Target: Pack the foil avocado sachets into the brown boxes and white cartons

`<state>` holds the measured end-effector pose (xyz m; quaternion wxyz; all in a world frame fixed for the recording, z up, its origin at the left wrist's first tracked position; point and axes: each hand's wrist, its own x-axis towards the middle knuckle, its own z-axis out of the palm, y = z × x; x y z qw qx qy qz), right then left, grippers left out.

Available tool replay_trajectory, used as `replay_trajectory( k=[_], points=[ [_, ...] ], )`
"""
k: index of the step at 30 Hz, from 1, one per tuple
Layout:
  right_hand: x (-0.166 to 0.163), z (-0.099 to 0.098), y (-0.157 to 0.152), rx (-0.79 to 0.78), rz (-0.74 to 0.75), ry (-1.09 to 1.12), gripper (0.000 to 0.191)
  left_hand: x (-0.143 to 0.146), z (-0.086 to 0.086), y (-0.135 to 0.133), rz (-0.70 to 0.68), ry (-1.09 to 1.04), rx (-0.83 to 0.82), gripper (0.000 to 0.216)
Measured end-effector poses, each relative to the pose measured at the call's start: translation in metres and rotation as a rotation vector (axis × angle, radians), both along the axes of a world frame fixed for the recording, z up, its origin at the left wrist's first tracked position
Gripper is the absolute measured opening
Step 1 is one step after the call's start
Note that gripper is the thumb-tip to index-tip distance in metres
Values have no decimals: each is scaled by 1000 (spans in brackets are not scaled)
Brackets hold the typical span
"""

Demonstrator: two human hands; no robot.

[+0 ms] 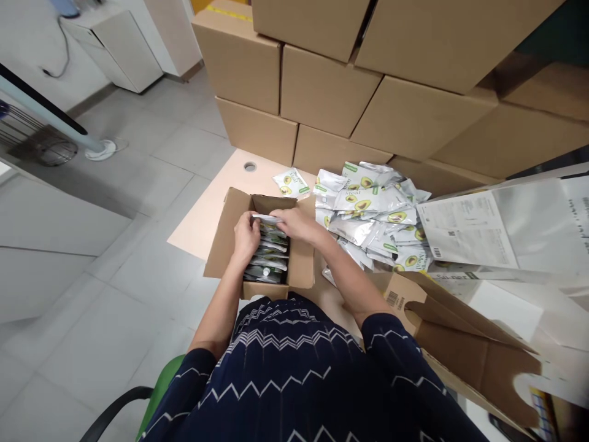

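Observation:
A small open cardboard box [304,267] stands on the desk right before me, its side flaps folded out. Inside it, several pouches [267,261] are packed upright in a row; a white cap shows on one near the front. My left hand [247,235] and my right hand [294,222] pinch the two ends of a pouch [267,218] at the far end of the row, seen edge-on. To the right lies a heap of white pouches [368,202] printed with avocados. A single pouch [292,183] rests apart behind the box.
Large cardboard boxes [322,92] are stacked along the desk's far side. At right lie a clear plastic bag [547,227] with a printed sheet and an open empty carton [469,350]. A green chair [163,387] is beneath me. The desk [207,215] ends at the left.

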<state>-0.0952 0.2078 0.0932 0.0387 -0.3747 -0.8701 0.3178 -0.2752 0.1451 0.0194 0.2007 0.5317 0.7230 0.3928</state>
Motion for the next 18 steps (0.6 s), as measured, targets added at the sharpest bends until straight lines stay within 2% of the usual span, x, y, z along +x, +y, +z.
replay_trajectory(
  k=[2, 4, 8, 11, 15, 18],
  points=[
    [-14, -2, 6, 79, 13, -191, 28, 2, 0, 1, 9, 49, -24, 29],
    [-28, -5, 16, 108, 46, -276, 29, 2, 0, 3, 0, 87, 14, 40],
    [-47, -17, 40, 30, 167, -396, 33, -1, 2, 5, -65, 151, 95, 54],
    [-51, -26, 43, -22, 214, -525, 37, 2, 3, 7, -142, 276, -4, 52],
    [-49, -36, 33, 23, 149, -531, 38, 10, -2, 8, -258, 447, -186, 49],
    [-47, -37, 30, 16, 164, -501, 37, 14, -8, 8, -358, 514, -191, 44]
  ],
)
